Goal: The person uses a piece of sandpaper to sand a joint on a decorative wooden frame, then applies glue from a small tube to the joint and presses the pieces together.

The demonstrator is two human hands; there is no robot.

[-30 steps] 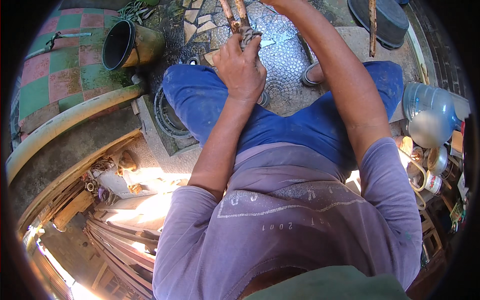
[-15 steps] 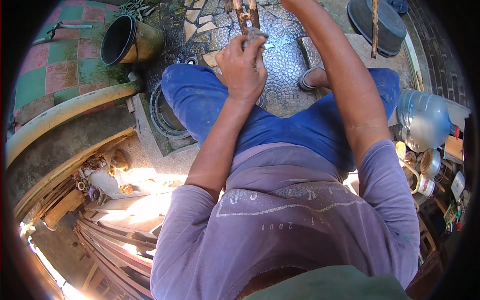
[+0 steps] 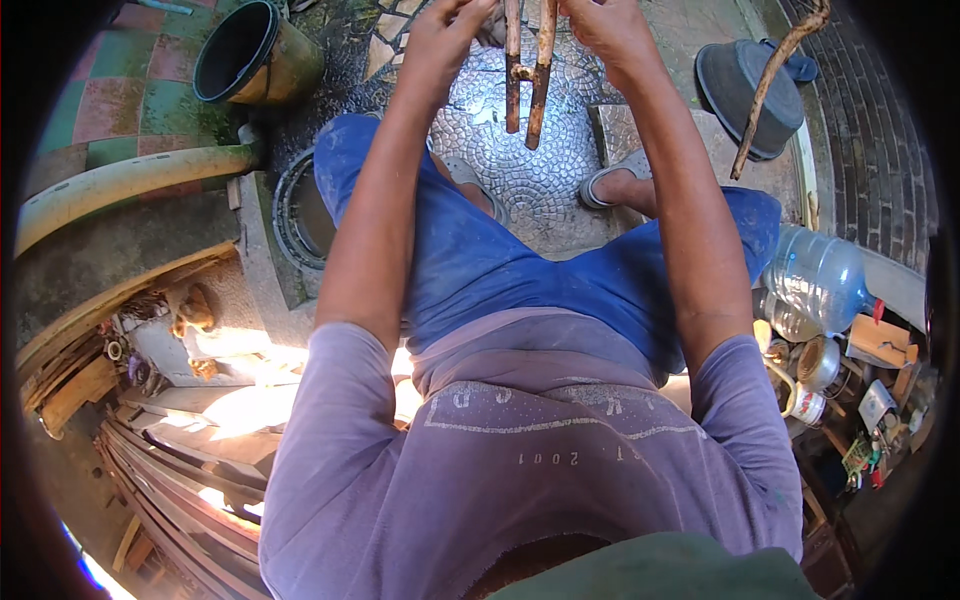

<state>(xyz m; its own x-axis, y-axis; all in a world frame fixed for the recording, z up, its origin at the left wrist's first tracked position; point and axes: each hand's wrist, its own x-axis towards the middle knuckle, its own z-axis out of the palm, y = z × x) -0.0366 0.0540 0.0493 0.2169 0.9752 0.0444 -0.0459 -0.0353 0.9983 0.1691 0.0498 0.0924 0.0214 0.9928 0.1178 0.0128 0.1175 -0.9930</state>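
Above the knees, at the top of the view, both hands were raised and closed on a pair of thin wooden sticks [image 3: 527, 70] that hung down between them; the left hand [image 3: 447, 35] gripped near the upper end of one stick, the right hand [image 3: 603, 30] gripped near the other; the fingertips ran partly out of view, so how the two sticks were joined could not be told, though a short stub seemed to bridge them halfway down. Below lay a pebble-mosaic floor [image 3: 520, 170], wet and shining; a sandalled foot [image 3: 612, 183] rested on it to the right. A dark bucket [image 3: 255, 55] stood at the left, an upturned dark basin [image 3: 750, 90] at the right with a crooked branch [image 3: 775, 85] leaning across it, and a clear plastic jug [image 3: 815, 280] lay near the right knee. Judging by the hold, the sticks could have split or slipped free if twisted too hard, since they looked dry and slender; a dropped one would likely have landed on the wet floor near the foot.
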